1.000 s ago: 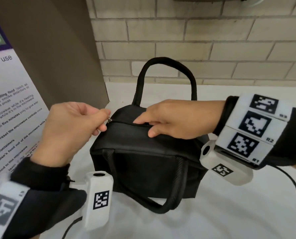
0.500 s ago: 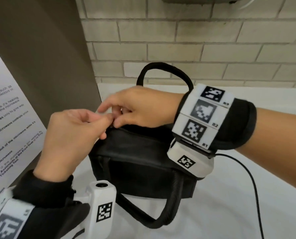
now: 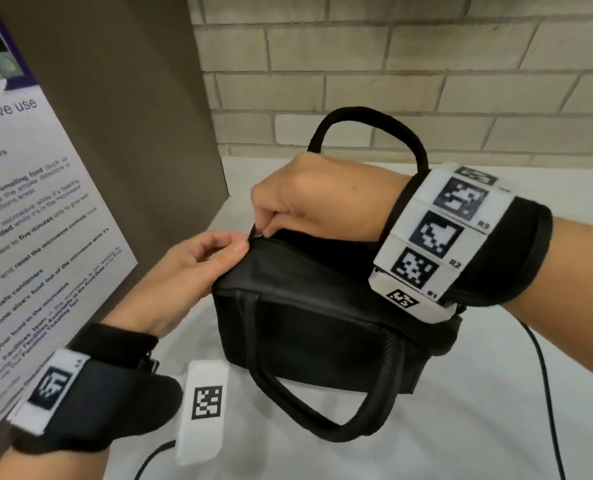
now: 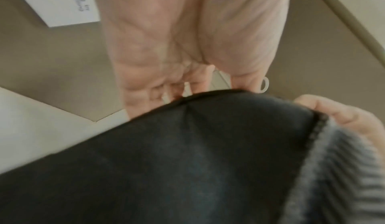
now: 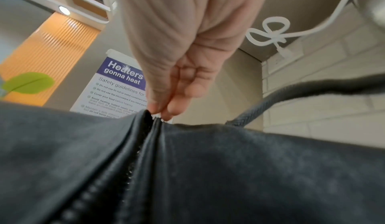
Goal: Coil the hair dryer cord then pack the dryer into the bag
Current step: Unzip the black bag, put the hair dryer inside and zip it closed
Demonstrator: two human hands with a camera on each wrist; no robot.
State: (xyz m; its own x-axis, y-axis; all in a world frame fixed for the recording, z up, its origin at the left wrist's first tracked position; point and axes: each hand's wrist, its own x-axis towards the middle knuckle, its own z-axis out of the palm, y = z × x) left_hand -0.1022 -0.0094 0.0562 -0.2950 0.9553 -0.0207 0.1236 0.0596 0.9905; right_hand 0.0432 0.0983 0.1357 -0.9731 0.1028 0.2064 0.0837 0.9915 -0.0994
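A black fabric bag with two loop handles stands on the white counter. Its top zipper runs closed toward the left end. My right hand reaches over the bag and pinches the zipper pull at that left end; in the right wrist view the right hand pinches there too. My left hand pinches the bag's top left corner just below the pull. The left wrist view shows the bag fabric under my left hand. The hair dryer is not visible.
A brown panel with a white microwave-use notice stands close on the left. A pale brick wall runs behind the bag. A thin black cable trails over the counter at the right.
My right hand left the middle of the bag top, crossed to the left end and took the zipper pull. My left hand dropped from the pull to the bag's corner fabric.
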